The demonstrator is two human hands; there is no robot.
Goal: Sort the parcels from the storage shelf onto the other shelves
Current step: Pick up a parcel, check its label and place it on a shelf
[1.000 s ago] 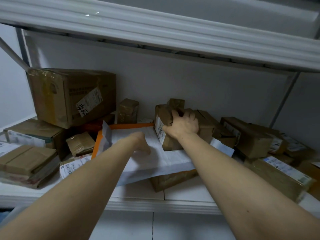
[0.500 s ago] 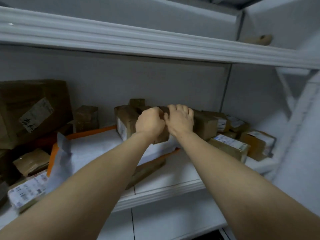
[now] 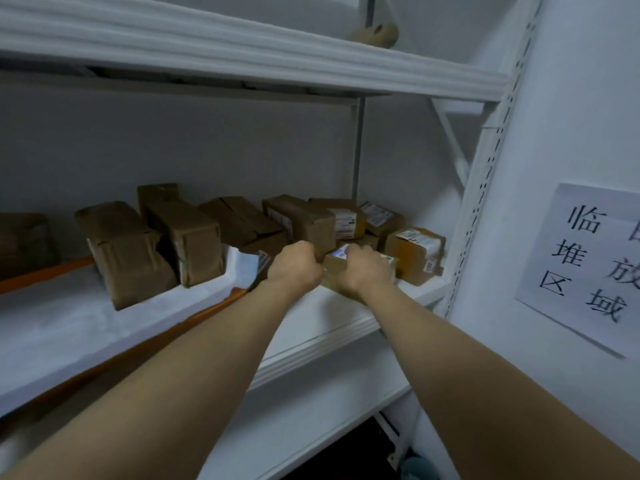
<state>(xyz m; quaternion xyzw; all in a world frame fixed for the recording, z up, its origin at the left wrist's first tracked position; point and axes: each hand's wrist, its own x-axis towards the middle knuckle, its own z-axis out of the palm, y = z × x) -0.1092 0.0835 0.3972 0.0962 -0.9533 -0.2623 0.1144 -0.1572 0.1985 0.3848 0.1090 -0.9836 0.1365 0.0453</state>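
Left hand (image 3: 294, 268) and right hand (image 3: 367, 277) have slid right along the shelf (image 3: 332, 315), both now clamped on one parcel (image 3: 337, 263) (centre frame); I'd lift next.

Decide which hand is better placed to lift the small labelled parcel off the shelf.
Probably the right. The right hand lies on the small labelled parcel, fingers curled over its top. The left hand sits fisted at its left end, and whether it grips anything is unclear.
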